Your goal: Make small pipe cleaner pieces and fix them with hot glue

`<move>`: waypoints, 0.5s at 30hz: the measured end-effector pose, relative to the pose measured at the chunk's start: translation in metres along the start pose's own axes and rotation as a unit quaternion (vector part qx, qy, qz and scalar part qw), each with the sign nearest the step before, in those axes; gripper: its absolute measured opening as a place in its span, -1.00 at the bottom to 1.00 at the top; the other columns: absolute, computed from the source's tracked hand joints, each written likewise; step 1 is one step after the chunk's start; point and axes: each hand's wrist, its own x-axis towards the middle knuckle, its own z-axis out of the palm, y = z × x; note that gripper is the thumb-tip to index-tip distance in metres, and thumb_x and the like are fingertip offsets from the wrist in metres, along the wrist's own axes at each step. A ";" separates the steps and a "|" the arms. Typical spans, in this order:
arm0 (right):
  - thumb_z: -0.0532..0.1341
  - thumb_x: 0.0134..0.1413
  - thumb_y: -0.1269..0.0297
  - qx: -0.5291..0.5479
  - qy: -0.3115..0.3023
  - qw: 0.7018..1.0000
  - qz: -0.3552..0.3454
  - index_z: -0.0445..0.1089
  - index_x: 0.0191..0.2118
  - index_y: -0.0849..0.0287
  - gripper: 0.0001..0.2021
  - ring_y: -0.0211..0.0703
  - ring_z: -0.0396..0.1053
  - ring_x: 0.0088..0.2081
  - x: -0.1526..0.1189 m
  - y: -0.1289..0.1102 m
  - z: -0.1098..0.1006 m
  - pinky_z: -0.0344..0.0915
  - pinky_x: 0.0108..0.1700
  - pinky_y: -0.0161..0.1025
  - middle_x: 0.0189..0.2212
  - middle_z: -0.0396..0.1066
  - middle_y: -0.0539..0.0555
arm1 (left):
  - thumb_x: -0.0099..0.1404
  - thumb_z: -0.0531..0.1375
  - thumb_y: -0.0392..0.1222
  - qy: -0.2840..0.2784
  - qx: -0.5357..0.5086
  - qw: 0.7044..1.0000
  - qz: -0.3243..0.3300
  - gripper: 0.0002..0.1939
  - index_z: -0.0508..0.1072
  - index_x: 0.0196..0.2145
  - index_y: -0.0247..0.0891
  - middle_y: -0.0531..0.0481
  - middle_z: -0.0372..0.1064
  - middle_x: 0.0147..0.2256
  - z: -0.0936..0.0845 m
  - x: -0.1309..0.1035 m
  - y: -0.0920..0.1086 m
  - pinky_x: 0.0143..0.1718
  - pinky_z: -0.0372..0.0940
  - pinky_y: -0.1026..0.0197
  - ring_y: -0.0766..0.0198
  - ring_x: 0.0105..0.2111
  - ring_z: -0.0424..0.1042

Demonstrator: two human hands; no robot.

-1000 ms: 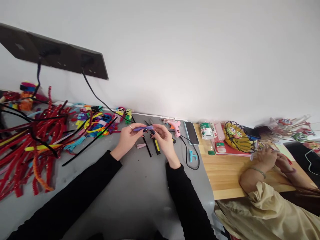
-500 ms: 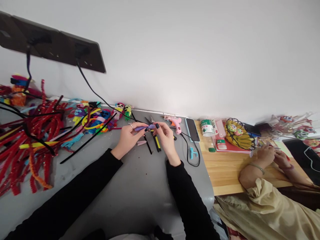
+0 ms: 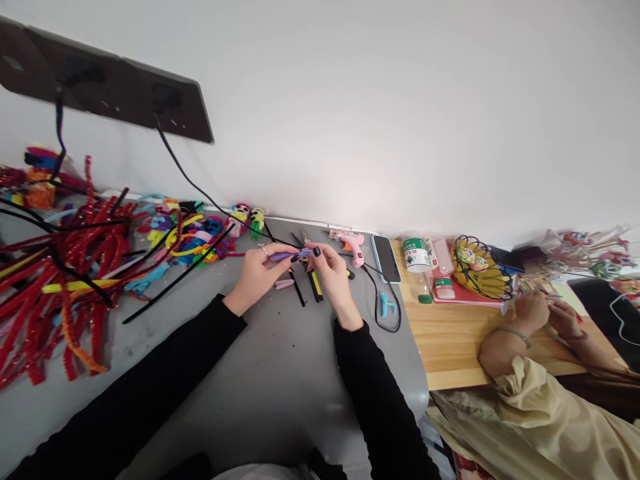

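Between both hands, over the grey table (image 3: 270,373), is a small purple fuzzy piece (image 3: 284,256). My left hand (image 3: 257,277) pinches its left part between thumb and fingers, with a ring on one finger. My right hand (image 3: 331,277) is closed on the right end, its dark-nailed fingertips almost touching the left ones. Behind and below the hands lie black-and-yellow pliers (image 3: 315,285), partly hidden by the fingers. Short pink pieces (image 3: 285,284) and a black stem (image 3: 298,291) rest on the table just under the hands.
Red pipe cleaners (image 3: 95,247) heap at the left, beside small colourful dolls (image 3: 240,217). A pink glue gun (image 3: 354,245), phone (image 3: 385,259) and blue clip (image 3: 387,305) lie right. Farther right are a bottle (image 3: 415,253), a yellow basket (image 3: 480,270) and another person's hands (image 3: 533,312).
Both hands keep hold of the purple piece, with only a slight shift of the fingers. The whole view has moved a little.
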 end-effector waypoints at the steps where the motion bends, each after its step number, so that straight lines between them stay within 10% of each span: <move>1: 0.36 0.16 -0.14 0.000 0.000 1.000 -0.001 0.60 -0.17 0.08 -0.63 -0.25 0.37 -0.41 0.000 0.000 0.000 0.42 -0.31 -0.27 -0.38 0.52 -0.01 | 0.26 0.36 -0.06 -0.002 -0.002 1.000 -0.002 -0.79 0.69 -0.26 -0.25 -0.11 0.64 -0.32 0.000 0.000 0.000 -0.29 0.57 0.21 0.18 -0.39 0.61; 15: 0.35 0.19 -0.12 -0.013 -0.016 1.000 -0.009 0.53 -0.32 0.10 -0.65 -0.27 0.34 -0.40 -0.001 -0.004 -0.001 0.39 -0.26 -0.27 -0.38 0.49 -0.02 | 0.27 0.39 0.02 -0.013 -0.023 1.000 -0.010 -0.72 0.66 -0.25 -0.27 -0.16 0.65 -0.27 0.000 0.000 0.000 -0.18 0.60 0.14 0.09 -0.28 0.66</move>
